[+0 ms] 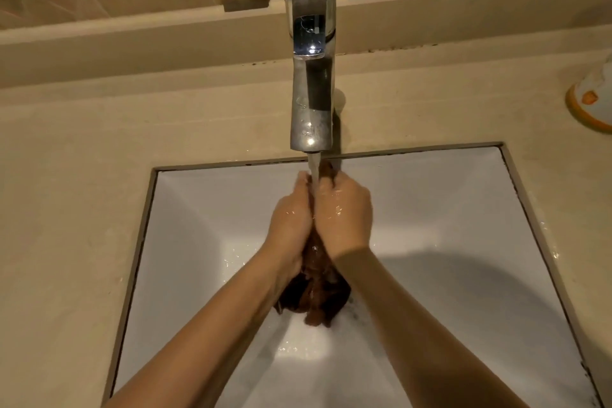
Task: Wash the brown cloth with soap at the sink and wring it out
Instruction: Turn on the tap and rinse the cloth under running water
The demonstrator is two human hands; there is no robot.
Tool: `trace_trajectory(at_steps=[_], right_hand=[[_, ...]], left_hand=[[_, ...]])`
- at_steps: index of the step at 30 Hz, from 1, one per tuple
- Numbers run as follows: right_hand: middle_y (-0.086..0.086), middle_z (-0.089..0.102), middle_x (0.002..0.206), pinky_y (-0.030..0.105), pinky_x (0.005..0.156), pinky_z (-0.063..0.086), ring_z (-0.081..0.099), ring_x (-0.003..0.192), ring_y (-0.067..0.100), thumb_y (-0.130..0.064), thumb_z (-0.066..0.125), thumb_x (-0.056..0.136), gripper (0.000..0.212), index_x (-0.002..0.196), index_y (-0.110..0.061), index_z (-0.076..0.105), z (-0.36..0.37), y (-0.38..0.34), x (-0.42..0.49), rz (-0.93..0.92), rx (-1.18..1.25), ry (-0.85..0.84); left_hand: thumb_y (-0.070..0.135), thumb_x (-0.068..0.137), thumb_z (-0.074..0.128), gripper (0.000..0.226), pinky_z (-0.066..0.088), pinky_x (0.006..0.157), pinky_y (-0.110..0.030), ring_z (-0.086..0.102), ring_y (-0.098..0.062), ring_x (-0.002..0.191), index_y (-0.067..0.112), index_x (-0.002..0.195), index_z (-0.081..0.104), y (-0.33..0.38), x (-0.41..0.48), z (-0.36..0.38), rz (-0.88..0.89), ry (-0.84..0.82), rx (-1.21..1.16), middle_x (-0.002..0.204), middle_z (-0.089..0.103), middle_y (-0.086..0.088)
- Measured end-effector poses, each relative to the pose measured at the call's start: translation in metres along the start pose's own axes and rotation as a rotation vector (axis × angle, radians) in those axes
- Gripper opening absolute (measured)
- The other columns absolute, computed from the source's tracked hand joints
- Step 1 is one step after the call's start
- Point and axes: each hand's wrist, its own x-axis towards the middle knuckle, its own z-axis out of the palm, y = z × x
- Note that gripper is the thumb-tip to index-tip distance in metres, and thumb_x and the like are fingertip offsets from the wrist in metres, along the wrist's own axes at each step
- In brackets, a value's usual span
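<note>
Brown cloth [314, 295] clamped between left hand [291, 219], right hand [344, 212], under tap [311, 76].

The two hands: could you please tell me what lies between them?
The cloth, gripped by left hand and right hand, under the faucet stream; head view.

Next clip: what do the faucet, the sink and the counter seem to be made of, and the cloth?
Faucet: metal with a polished chrome finish, judging by its mirror-like reflections and glints.
Sink: glossy white, probably ceramic, with smooth sloped walls and soft highlights.
Counter: pale beige and matte, stone or a stone-like composite; I cannot tell which.
Brown cloth: soft fabric, soaked and bunched into folds.
</note>
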Motion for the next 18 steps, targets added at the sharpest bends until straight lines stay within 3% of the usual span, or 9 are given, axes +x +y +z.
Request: trace_trajectory(at_steps=[2,4,6,8,12,15,18], right_hand=[[-0.004,0.055,0.064,0.027,0.060,0.042,0.058,0.065,0.018,-0.035,0.037,0.097,0.036,0.068,-0.021,0.054,-0.004,0.007,0.010,0.009,0.025,0.046],[0.001,0.059,0.068,0.028,0.062,0.045,0.060,0.070,0.020,-0.040,0.032,0.098,0.042,0.074,-0.016,0.059,-0.002,0.005,-0.002,-0.001,0.035,0.008],[0.006,0.064,0.077,0.031,0.071,0.050,0.062,0.076,0.020,-0.047,0.026,0.097,0.051,0.088,-0.014,0.063,0.003,-0.004,-0.021,-0.081,-0.054,-0.074],[0.006,0.065,0.079,0.032,0.071,0.051,0.062,0.075,0.020,-0.048,0.026,0.096,0.051,0.089,-0.014,0.063,0.003,-0.008,-0.023,-0.116,-0.056,-0.088],[0.000,0.059,0.068,0.032,0.061,0.043,0.059,0.068,0.022,-0.034,0.039,0.096,0.034,0.068,-0.021,0.053,-0.006,0.009,0.013,-0.083,0.012,0.014],[-0.002,0.052,0.056,0.032,0.058,0.039,0.051,0.057,0.018,-0.036,0.044,0.095,0.044,0.053,-0.021,0.045,-0.012,0.021,0.024,-0.078,0.064,-0.032],[-0.007,0.036,0.043,0.031,0.054,0.029,0.037,0.049,0.015,-0.044,0.050,0.091,0.058,0.040,-0.022,0.033,-0.024,0.025,0.027,-0.111,0.076,-0.067]], left_hand=[[0.050,0.098,0.034,0.051,0.051,0.061,-0.025,0.067,-0.012,0.066,0.018,0.080,0.070,-0.002,-0.002,-0.001,0.006,-0.022,0.092,0.067,0.071,-0.001],[0.051,0.098,0.033,0.052,0.049,0.059,-0.022,0.067,-0.008,0.064,0.019,0.079,0.071,0.004,0.001,-0.009,0.046,-0.013,0.166,0.065,0.071,0.002],[0.048,0.098,0.036,0.051,0.050,0.063,-0.024,0.066,-0.010,0.064,0.018,0.074,0.070,0.010,0.004,-0.017,0.074,0.023,0.105,0.061,0.071,0.003],[0.045,0.099,0.038,0.050,0.050,0.061,-0.025,0.066,-0.010,0.060,0.017,0.070,0.068,0.013,0.001,-0.018,0.071,0.024,0.038,0.056,0.069,0.003],[0.056,0.093,0.041,0.046,0.055,0.078,-0.027,0.072,-0.012,0.080,0.022,0.095,0.072,0.006,-0.011,-0.016,0.012,-0.211,0.191,0.085,0.076,-0.001],[0.045,0.086,0.061,0.022,0.053,0.087,-0.025,0.069,-0.011,0.095,0.033,0.105,0.063,0.012,-0.009,-0.030,0.064,-0.438,0.361,0.102,0.073,0.004],[0.024,0.077,0.077,0.046,0.050,0.090,-0.022,0.065,-0.008,0.103,0.039,0.114,0.054,0.019,-0.001,-0.051,0.050,-0.680,0.723,0.114,0.068,0.008]])
